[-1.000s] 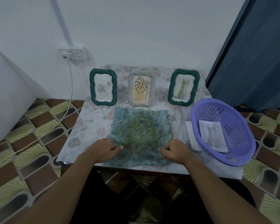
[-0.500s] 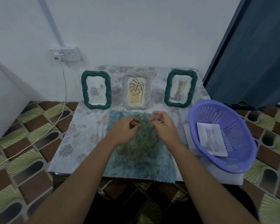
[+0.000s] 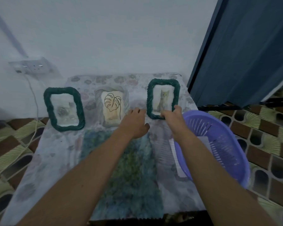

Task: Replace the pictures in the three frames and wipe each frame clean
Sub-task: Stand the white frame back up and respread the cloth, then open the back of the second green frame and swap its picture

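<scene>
Grasping the lower right corner of the cat frame (image 3: 164, 98), right grip (image 3: 171, 116) curled on its rim, left grip (image 3: 134, 123) released just beside its lower left, frame standing right of centre on the counter (image 3: 55, 152).

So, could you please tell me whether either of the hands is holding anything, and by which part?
The right hand grips the green cat-picture frame at its lower right corner; the left hand holds nothing.
</scene>
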Motion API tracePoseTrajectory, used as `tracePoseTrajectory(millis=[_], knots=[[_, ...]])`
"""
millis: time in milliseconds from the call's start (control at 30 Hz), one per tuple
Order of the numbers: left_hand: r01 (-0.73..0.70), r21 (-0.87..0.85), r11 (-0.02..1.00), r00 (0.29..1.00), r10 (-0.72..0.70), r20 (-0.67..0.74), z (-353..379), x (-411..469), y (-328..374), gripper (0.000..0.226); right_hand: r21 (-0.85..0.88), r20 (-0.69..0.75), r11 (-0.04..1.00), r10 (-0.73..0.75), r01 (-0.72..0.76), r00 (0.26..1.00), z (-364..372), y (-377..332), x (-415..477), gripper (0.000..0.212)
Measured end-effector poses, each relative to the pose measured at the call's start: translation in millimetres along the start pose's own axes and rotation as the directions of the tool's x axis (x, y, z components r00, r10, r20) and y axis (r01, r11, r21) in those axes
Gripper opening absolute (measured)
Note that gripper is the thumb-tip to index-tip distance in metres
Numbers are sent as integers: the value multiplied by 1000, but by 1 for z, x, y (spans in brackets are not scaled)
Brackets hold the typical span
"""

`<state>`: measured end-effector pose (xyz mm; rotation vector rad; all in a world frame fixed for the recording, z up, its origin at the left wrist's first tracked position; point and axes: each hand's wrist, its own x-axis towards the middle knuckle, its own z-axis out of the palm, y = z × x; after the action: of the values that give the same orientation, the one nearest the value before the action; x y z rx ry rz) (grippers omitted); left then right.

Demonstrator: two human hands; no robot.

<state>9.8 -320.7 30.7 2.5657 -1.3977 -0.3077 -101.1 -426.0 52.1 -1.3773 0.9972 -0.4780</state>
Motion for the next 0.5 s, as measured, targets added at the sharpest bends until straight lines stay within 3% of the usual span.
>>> tracePoseTrajectory(millis=[133,267,500], knots=[[108,-141,984,992,-98,81,13,37,3,81,-42,-101,997,-74,70,992,-6,-1,33,49],[238,-393,888,971,-203,129,23,67,5,86,-54,-102,997,-69,64,992,-6,-6,53,86],[275,-568,776,961,-236,143,35,93,12,66,14,-102,999,36,-35,994,0,-10,83,90]])
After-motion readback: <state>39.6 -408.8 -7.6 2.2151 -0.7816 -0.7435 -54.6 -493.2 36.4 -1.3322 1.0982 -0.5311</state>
